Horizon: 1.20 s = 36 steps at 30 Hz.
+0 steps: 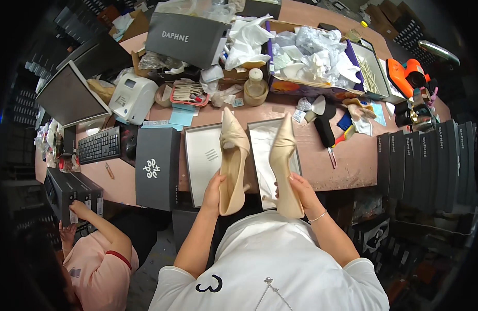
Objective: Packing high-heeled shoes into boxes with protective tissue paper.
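Note:
My left hand (213, 192) grips a beige pointed-toe heeled shoe (232, 171) near its heel end, with the toe pointing away from me. In my right hand (305, 195) is a second beige heeled shoe (283, 155), turned so that its side and slim heel show. Both shoes are held up over an open shoe box. Its grey inner half (201, 155) lies behind the left shoe, and the other half, lined with white tissue paper (262, 150), lies behind the right one. A closed dark grey shoe box (155, 166) stands just left of them.
A keyboard (99, 145), monitor (73, 96) and label printer (133, 97) stand left. Behind are a carton (316, 89) of crumpled paper and a glass bottle (255, 88). A black-handled brush (324, 129) lies right, before a row of shoe boxes (430, 160). A co-worker (102, 259) handles boxes at lower left.

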Motion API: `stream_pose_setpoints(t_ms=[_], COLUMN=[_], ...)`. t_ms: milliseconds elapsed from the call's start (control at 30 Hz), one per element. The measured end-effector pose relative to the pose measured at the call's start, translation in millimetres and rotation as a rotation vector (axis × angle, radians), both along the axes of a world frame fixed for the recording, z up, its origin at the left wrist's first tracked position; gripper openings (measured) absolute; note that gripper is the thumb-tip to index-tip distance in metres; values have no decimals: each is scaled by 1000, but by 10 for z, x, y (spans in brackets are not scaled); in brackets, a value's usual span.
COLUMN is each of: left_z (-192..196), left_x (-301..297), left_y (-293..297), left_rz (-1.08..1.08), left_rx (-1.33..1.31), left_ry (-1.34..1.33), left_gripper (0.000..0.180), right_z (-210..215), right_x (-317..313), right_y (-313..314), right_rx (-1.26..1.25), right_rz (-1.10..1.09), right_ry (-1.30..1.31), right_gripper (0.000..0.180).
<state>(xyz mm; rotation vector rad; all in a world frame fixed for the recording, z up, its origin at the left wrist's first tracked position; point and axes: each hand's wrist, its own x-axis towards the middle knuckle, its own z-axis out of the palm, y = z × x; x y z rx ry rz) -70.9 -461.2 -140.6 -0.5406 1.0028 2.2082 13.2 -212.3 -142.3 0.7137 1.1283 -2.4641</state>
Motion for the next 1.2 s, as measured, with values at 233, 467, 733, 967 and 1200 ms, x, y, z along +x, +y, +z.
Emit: stream_pose_setpoints(t_ms=[233, 467, 733, 967, 1200], left_z=[-203, 34, -21, -755, -81], left_x=[344, 397, -13, -409, -93], left_y=[236, 438, 59, -590, 613], left_rz=[-533, -514, -323, -353, -589], left_rx=[772, 825, 45, -1891, -834], left_ry=[-262, -225, -192, 1267, 957], left_gripper=[49, 37, 36, 40, 41], right_z=[-79, -89, 122, -350, -1070], right_x=[109, 189, 63, -326, -1083], right_y=[-198, -279, 958, 1114, 104], right_rx=[-863, -1034, -124, 1794, 1806], right_rz=[248, 239, 162, 77, 596], right_ry=[3, 169, -35, 410, 326], right_gripper=[57, 65, 32, 38, 38])
